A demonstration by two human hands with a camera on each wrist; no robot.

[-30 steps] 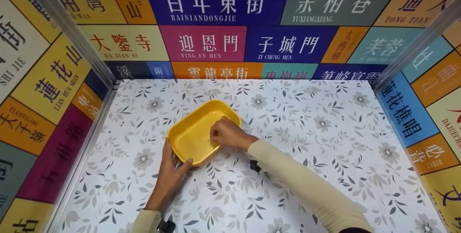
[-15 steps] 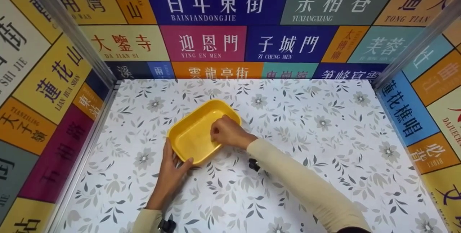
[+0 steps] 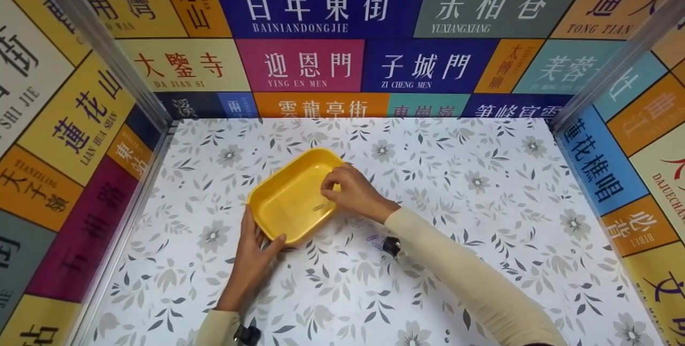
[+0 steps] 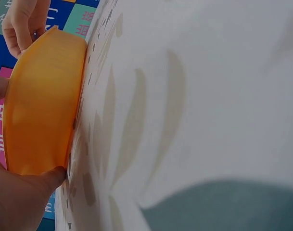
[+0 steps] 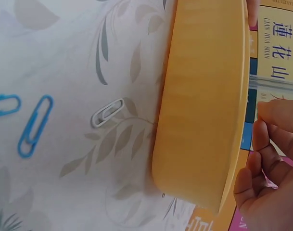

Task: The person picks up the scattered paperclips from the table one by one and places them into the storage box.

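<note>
A yellow rectangular plastic tray (image 3: 289, 196) sits slantwise on the patterned table. My left hand (image 3: 256, 255) holds its near left corner, thumb on the front side and fingers along the left side. Inside the tray lies a small paper clip (image 3: 319, 207), near its right-hand side. My right hand (image 3: 350, 191) is over the tray's right end, its thumb and forefinger tips close together and nothing visible between them. In the right wrist view its fingers (image 5: 259, 137) are loosely curled beside the rim.
On the table right of the tray lie a white paper clip (image 5: 108, 113) and several blue ones, including a blue paper clip (image 5: 35, 126). Panels with large lettering (image 3: 299, 65) wall in the table (image 3: 455, 148) at the back and both sides.
My right hand has lifted a little and drawn back to the right, away from the tray's middle. The paper clip now shows in the tray where its fingers were. My left hand has stayed still.
</note>
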